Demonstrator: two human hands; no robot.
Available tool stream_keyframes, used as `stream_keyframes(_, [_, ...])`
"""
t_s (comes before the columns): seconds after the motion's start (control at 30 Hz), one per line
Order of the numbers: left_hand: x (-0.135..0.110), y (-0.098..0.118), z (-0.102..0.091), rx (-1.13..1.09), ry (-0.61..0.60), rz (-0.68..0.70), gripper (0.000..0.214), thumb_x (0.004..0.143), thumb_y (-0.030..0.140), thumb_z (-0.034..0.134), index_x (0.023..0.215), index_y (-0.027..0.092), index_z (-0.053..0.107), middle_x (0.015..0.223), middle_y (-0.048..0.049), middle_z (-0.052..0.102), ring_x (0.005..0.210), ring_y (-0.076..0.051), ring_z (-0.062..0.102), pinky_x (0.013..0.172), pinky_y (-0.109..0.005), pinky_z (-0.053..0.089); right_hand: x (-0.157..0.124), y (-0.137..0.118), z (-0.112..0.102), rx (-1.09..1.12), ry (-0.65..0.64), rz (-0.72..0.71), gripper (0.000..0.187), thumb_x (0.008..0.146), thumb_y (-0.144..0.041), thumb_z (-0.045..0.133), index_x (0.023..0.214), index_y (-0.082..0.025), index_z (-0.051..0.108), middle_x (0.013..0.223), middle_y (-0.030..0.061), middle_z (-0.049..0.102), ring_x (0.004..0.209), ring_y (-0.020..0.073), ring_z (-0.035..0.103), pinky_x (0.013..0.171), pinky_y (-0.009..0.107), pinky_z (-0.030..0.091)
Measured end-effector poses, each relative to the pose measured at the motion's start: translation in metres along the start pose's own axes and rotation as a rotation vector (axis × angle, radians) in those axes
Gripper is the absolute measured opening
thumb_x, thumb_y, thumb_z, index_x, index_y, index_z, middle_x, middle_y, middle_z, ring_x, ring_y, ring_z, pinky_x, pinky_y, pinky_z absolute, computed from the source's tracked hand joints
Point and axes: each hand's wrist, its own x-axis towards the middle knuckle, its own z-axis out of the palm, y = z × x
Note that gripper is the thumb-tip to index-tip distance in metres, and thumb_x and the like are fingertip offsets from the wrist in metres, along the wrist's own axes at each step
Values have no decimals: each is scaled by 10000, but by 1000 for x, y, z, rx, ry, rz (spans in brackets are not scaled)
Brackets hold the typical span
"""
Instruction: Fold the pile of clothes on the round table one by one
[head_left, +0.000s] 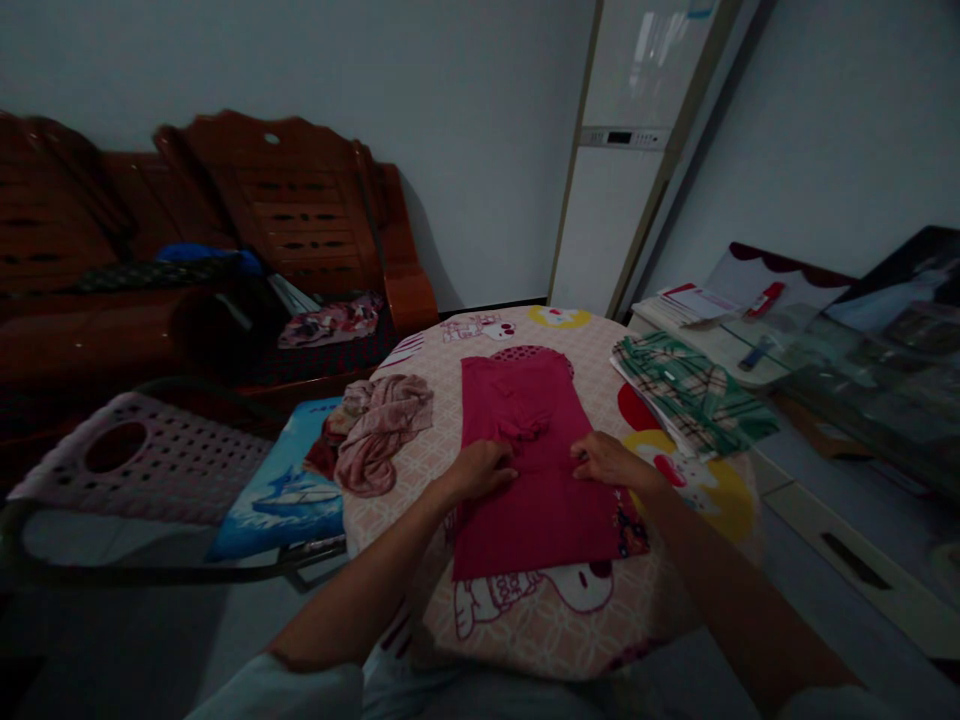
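A magenta shirt (544, 520) lies folded into a rough rectangle on the round table, with a bunched part near its upper middle and a floral print at its lower right corner. My left hand (481, 470) is closed on the cloth near the shirt's left edge, fingers curled and thumb pointing inward. On the opposite side, my right hand (606, 460) pinches the fabric near the right edge. The cloth between my two hands lies nearly flat. My fingertips are partly hidden in the dim light.
A patterned tablecloth (427, 345) covers the table. A crumpled pinkish scarf (382, 430) lies at its left, and folded green plaid clothing (690, 390) at its right. A chair with a blue cushion (289, 495) stands left; a glass-topped cabinet (855, 345) stands right.
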Motion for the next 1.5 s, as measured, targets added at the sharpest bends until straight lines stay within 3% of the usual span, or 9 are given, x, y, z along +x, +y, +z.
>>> stream_keyframes(0.13, [-3,-4,-7,-116,98,88,169,888,327,589,966,194,659,910,-31,698,829,-172,628,716,-241,414,-4,1,-11,46,63,-41,55,755,-219,653,750,-171,680,726,17,659,711,159,574,657,252,350])
stream_keyframes(0.3, [6,-13,-35,-135,203,124,163,881,333,585,911,192,659,836,-28,675,777,-168,609,701,-250,414,9,-7,-40,146,155,-113,127,796,-240,587,731,-183,680,690,0,656,661,148,568,618,250,360])
stream_keyframes(0.63, [57,-47,-103,-138,368,164,170,871,310,559,793,168,612,729,0,591,690,-139,519,662,-250,369,84,4,-101,192,318,-184,99,754,-239,671,806,-183,734,750,8,717,694,161,619,695,278,444])
stream_keyframes(0.83, [94,-74,-114,-143,356,133,206,863,304,565,729,155,608,643,26,541,621,-115,467,621,-239,329,129,15,-115,117,290,-205,54,736,-188,680,747,-183,732,699,-12,697,684,147,613,687,267,440])
stream_keyframes(1.1, [132,-97,-142,-105,347,150,179,868,300,585,822,156,681,694,8,617,673,-125,528,671,-245,378,173,33,-139,-49,302,-199,97,777,-224,667,800,-201,758,735,7,706,715,160,620,710,290,461])
stream_keyframes(1.2, [156,-112,-134,15,332,57,167,868,305,599,877,171,698,797,-29,672,785,-171,592,751,-281,428,198,32,-126,-232,329,-62,125,790,-182,657,852,-188,765,866,73,730,855,219,641,786,335,464])
stream_keyframes(1.3, [171,-118,-105,131,363,-109,186,876,262,583,997,172,692,1041,-97,691,1009,-247,613,913,-377,446,212,27,-92,-378,351,102,224,856,-139,556,966,-160,750,988,146,723,985,271,629,872,386,455])
stream_keyframes(1.4, [163,-109,-65,182,487,-153,373,878,156,533,1245,168,598,1381,-154,544,1303,-293,466,1123,-509,289,203,22,-50,-413,331,88,322,905,-138,462,1112,-159,708,1136,177,686,1108,288,584,978,425,416])
stream_keyframes(1.5, [138,-93,-28,112,472,-51,469,931,213,474,1397,162,470,1477,-158,458,1388,-255,391,1165,-474,265,180,20,-12,-365,391,66,389,933,-198,433,1265,-126,621,1377,203,550,1272,320,483,1066,481,346])
